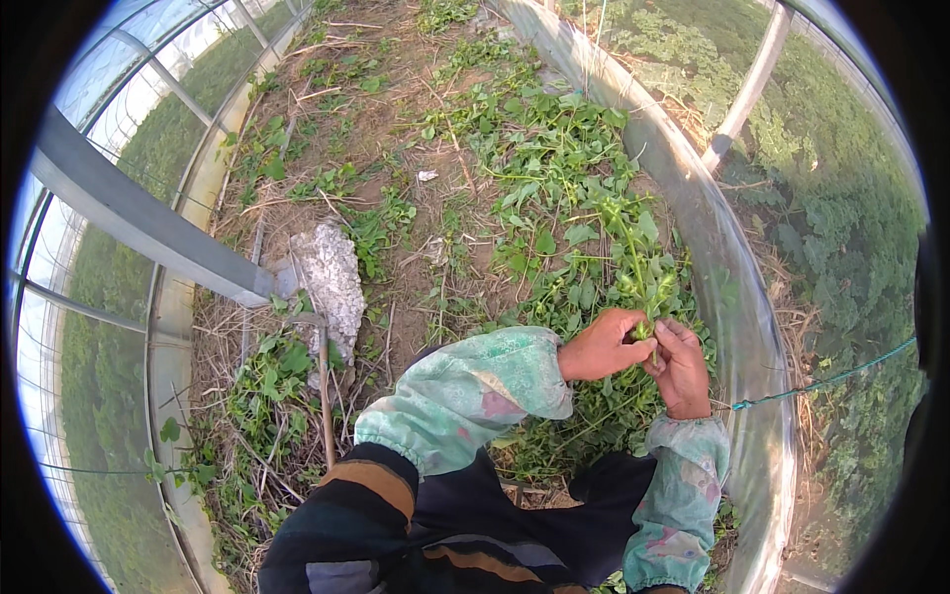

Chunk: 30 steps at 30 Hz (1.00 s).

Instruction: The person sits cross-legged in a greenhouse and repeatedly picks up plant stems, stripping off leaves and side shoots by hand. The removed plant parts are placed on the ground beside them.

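My left hand (pixel 605 345) pinches the lower part of a green plant stem (pixel 637 256) between thumb and fingers. Close against it, my right hand (pixel 681 367) holds the same stem near its lower end. The stem points away from me and carries leaves and spiky green buds or seed heads (pixel 660 289). Parts of the stem are hidden behind my fingers. Green patterned sleeve covers (pixel 475 393) reach to both wrists. Low leafy plants (pixel 564 260) lie under and beyond my hands.
A plastic sheet wall (pixel 712 215) curves along the right, with a green rope (pixel 824 390) tied across it. On the left, a metal post (pixel 148 215) meets a rough concrete lump (pixel 330 282). A rusty hooked metal rod (pixel 325 393) stands beside my left arm. Dry stalks litter the soil.
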Each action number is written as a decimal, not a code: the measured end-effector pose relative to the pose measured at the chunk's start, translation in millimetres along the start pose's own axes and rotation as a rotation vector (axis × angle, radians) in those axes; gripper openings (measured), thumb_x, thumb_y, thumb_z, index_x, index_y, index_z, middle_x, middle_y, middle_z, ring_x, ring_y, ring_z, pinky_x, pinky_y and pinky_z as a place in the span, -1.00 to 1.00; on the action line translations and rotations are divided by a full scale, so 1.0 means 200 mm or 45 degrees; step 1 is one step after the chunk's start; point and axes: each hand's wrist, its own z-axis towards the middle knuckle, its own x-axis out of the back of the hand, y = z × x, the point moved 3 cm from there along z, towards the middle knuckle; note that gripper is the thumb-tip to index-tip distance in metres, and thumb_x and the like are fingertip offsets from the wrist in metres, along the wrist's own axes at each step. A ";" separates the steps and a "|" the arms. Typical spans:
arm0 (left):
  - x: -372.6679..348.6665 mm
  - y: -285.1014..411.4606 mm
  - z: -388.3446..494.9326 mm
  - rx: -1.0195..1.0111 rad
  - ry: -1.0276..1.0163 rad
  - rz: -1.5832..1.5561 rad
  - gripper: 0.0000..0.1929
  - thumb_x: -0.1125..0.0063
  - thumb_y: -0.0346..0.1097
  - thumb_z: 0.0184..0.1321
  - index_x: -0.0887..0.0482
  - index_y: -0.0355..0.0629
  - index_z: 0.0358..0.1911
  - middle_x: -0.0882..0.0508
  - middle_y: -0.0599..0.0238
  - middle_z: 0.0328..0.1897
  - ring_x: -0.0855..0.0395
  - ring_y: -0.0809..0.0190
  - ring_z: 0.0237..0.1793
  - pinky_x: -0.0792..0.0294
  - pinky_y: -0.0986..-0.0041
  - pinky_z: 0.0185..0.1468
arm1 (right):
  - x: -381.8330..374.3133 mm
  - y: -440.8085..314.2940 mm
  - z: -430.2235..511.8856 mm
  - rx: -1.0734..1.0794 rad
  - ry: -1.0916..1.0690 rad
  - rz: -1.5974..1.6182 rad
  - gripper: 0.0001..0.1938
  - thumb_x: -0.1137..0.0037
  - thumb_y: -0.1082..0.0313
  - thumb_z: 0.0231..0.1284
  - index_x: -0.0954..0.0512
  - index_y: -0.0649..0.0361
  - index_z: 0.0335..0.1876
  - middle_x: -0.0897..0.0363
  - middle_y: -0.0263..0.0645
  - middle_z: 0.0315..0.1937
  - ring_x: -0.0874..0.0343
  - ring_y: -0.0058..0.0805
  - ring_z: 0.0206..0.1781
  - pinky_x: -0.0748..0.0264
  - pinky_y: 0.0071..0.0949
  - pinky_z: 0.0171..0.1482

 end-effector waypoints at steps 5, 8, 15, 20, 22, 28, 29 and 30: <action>0.01 0.03 -0.01 -0.072 0.047 0.056 -0.78 -0.27 -0.29 0.35 -0.61 -0.34 -0.26 -0.57 0.26 -0.50 -0.44 0.44 -0.50 -0.36 0.40 -0.42 | -0.01 0.03 0.02 0.043 0.024 0.054 -0.89 -0.22 0.32 0.50 -0.61 0.17 -0.12 -0.61 -0.46 -0.47 -0.44 -0.72 -0.58 -0.31 -0.63 -0.51; 0.00 0.07 -0.02 -0.219 0.138 0.193 -0.82 -0.27 -0.34 0.28 -0.59 -0.32 -0.27 -0.59 0.14 -0.47 -0.53 0.22 -0.51 -0.41 0.31 -0.36 | -0.02 0.02 0.02 0.132 0.025 0.019 -0.89 -0.22 0.33 0.49 -0.61 0.18 -0.15 -0.60 -0.46 -0.48 -0.45 -0.71 -0.59 -0.30 -0.64 -0.53; -0.04 0.13 -0.07 -0.375 0.196 0.687 -0.77 -0.31 -0.36 0.07 -0.54 -0.18 -0.23 -0.58 0.13 -0.28 -0.60 -0.17 -0.30 -0.42 0.09 -0.24 | 0.02 -0.03 0.05 0.395 0.253 -0.266 -0.86 -0.24 0.36 0.48 -0.55 0.17 -0.26 -0.56 -0.42 -0.47 -0.38 -0.70 -0.60 -0.27 -0.63 -0.52; -0.12 0.14 -0.17 -0.436 0.096 0.729 -0.70 -0.37 -0.34 0.09 -0.55 -0.11 -0.13 -0.56 0.15 -0.16 -0.60 -0.13 -0.25 -0.41 0.07 -0.17 | 0.14 -0.15 0.04 0.390 0.247 -0.168 -0.86 -0.25 0.37 0.46 -0.53 0.16 -0.24 -0.55 -0.41 -0.41 -0.39 -0.69 -0.57 -0.30 -0.59 -0.50; -0.11 0.10 -0.17 -0.368 0.102 0.752 -0.67 -0.39 -0.35 0.10 -0.57 -0.12 -0.08 -0.57 0.13 -0.15 -0.61 -0.15 -0.23 -0.43 0.04 -0.15 | 0.16 -0.18 0.03 0.412 0.227 -0.190 -0.87 -0.24 0.35 0.47 -0.56 0.18 -0.21 -0.59 -0.38 -0.38 -0.40 -0.69 -0.57 -0.32 -0.61 -0.49; -0.07 -0.07 -0.14 -0.073 -0.164 0.975 -0.61 -0.47 -0.34 0.08 -0.62 -0.18 -0.01 -0.61 0.08 -0.11 -0.65 -0.18 -0.08 -0.48 -0.01 -0.01 | 0.12 -0.20 0.00 0.475 0.139 -0.256 -0.86 -0.21 0.33 0.48 -0.61 0.24 -0.11 -0.68 -0.31 -0.30 -0.40 -0.73 -0.56 -0.32 -0.67 -0.51; -0.08 -0.08 -0.13 -0.122 -0.157 0.973 -0.61 -0.48 -0.33 0.08 -0.63 -0.19 -0.02 -0.61 0.07 -0.10 -0.65 -0.18 -0.06 -0.49 -0.01 0.01 | 0.11 -0.20 -0.01 0.447 0.137 -0.263 -0.86 -0.20 0.33 0.48 -0.61 0.24 -0.11 -0.68 -0.31 -0.30 -0.40 -0.74 -0.56 -0.31 -0.68 -0.51; -0.09 -0.08 -0.12 -0.143 -0.180 0.977 -0.60 -0.49 -0.33 0.07 -0.63 -0.21 -0.03 -0.62 0.07 -0.10 -0.65 -0.18 -0.05 -0.49 0.00 0.03 | 0.09 -0.20 -0.01 0.430 0.117 -0.263 -0.86 -0.20 0.33 0.48 -0.61 0.25 -0.11 -0.68 -0.31 -0.30 -0.40 -0.74 -0.56 -0.31 -0.69 -0.51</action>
